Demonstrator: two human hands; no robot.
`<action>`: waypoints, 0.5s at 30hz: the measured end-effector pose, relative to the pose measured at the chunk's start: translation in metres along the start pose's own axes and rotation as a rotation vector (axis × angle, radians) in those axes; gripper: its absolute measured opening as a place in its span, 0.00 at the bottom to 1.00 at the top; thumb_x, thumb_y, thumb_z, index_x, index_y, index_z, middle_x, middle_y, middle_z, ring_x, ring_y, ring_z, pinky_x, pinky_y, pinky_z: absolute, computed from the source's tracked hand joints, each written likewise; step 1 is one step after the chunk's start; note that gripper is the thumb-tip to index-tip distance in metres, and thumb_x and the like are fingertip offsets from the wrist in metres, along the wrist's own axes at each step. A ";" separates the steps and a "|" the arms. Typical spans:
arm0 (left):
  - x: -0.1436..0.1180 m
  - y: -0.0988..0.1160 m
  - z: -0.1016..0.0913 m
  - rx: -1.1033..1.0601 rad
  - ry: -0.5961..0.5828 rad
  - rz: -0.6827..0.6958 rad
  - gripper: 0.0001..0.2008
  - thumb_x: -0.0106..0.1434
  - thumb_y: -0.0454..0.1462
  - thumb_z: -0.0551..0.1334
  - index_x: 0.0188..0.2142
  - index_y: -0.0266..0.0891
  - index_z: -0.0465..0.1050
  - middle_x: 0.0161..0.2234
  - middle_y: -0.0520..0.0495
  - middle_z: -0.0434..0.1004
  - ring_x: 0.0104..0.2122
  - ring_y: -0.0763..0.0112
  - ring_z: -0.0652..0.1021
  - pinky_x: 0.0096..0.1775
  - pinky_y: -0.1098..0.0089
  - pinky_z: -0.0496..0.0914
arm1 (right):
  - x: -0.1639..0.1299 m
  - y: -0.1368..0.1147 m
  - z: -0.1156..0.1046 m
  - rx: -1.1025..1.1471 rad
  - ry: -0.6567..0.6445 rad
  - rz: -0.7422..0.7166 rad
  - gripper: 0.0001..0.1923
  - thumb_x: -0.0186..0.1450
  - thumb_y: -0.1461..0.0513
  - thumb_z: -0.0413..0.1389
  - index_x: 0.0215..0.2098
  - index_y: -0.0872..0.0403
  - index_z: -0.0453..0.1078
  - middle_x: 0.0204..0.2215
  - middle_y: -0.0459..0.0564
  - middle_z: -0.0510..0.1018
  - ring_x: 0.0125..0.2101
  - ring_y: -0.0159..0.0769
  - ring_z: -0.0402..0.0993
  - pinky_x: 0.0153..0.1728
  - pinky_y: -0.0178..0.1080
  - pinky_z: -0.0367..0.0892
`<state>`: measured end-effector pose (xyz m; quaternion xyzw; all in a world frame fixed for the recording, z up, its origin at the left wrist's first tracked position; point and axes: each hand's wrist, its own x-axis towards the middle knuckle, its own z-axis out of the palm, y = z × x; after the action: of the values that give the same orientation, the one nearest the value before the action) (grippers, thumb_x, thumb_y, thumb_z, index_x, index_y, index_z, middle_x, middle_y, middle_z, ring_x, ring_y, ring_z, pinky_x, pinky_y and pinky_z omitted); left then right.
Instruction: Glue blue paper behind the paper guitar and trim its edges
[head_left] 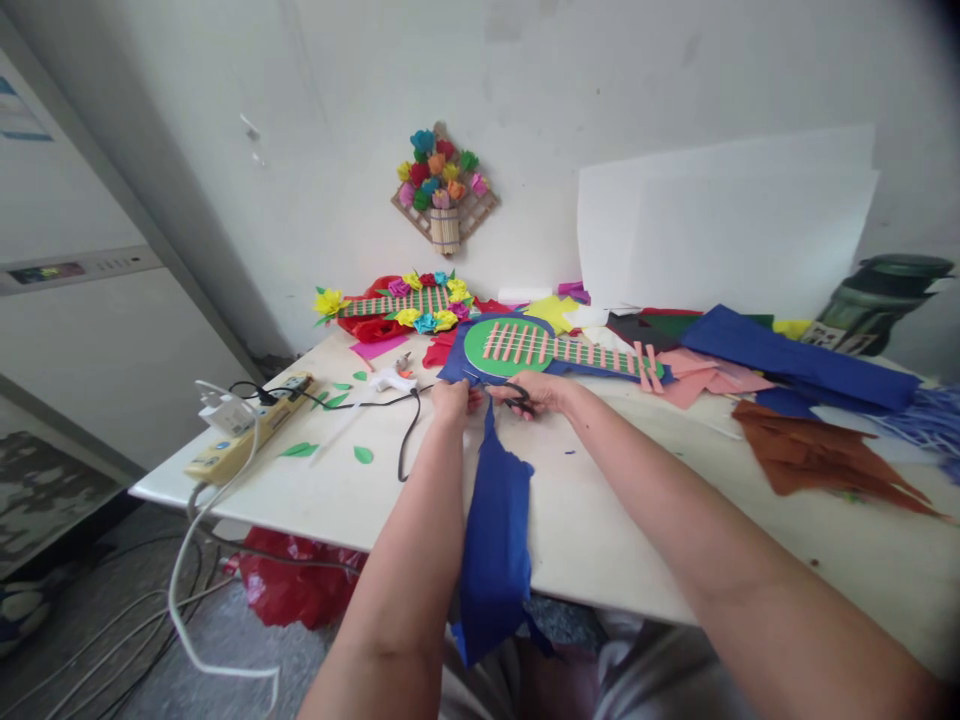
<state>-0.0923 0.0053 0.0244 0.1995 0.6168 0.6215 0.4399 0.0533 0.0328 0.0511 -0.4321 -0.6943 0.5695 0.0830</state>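
Note:
My right hand (pixel 541 391) is closed around the black handles of a pair of scissors (pixel 519 398), whose blades point left at blue crepe paper (pixel 496 510). My left hand (pixel 452 400) pinches the blue paper just left of the blades; its fingertips are partly hidden. A long strip of that paper hangs from the cutting spot over the table's front edge. Just beyond my hands lies a green guitar-shaped cutout (pixel 474 345) with pink strips and white strings, resting on blue paper.
A flower-trimmed guitar craft (pixel 397 305) lies at the back. On the left are a power strip (pixel 247 430), a white glue gun (pixel 393 381) with its cord and several green paper leaves (pixel 363 455). Brown paper (pixel 817 450), blue sheets (pixel 795 355) and a dark bottle (pixel 877 305) occupy the right.

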 end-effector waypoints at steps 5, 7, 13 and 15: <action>-0.005 0.003 -0.001 -0.022 -0.015 -0.005 0.05 0.58 0.27 0.54 0.34 0.33 0.68 0.15 0.51 0.65 0.14 0.72 0.71 0.22 0.70 0.70 | -0.002 0.000 0.006 0.030 0.050 -0.002 0.20 0.55 0.48 0.60 0.28 0.58 0.66 0.10 0.39 0.64 0.08 0.20 0.56 0.08 0.25 0.50; -0.006 0.003 -0.001 -0.033 -0.012 -0.016 0.06 0.58 0.28 0.55 0.35 0.33 0.68 0.16 0.51 0.66 0.15 0.71 0.71 0.23 0.70 0.71 | -0.001 0.002 0.008 0.019 0.084 -0.027 0.21 0.54 0.48 0.62 0.26 0.57 0.64 0.09 0.38 0.63 0.08 0.20 0.54 0.08 0.25 0.48; -0.008 0.004 -0.002 -0.062 -0.031 -0.010 0.06 0.55 0.26 0.55 0.33 0.34 0.68 0.17 0.50 0.66 0.16 0.71 0.71 0.24 0.69 0.71 | 0.004 0.006 0.015 0.049 0.113 -0.044 0.23 0.52 0.47 0.62 0.25 0.56 0.62 0.10 0.39 0.65 0.08 0.22 0.58 0.08 0.26 0.49; -0.007 0.004 -0.002 -0.059 -0.033 -0.011 0.06 0.55 0.26 0.55 0.31 0.34 0.67 0.16 0.51 0.66 0.16 0.71 0.71 0.25 0.69 0.71 | 0.005 0.003 0.017 0.075 0.106 -0.040 0.24 0.52 0.45 0.61 0.24 0.55 0.61 0.10 0.39 0.65 0.08 0.22 0.59 0.08 0.26 0.52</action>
<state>-0.0914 -0.0013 0.0297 0.1933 0.5919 0.6338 0.4589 0.0418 0.0240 0.0407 -0.4446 -0.6755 0.5695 0.1471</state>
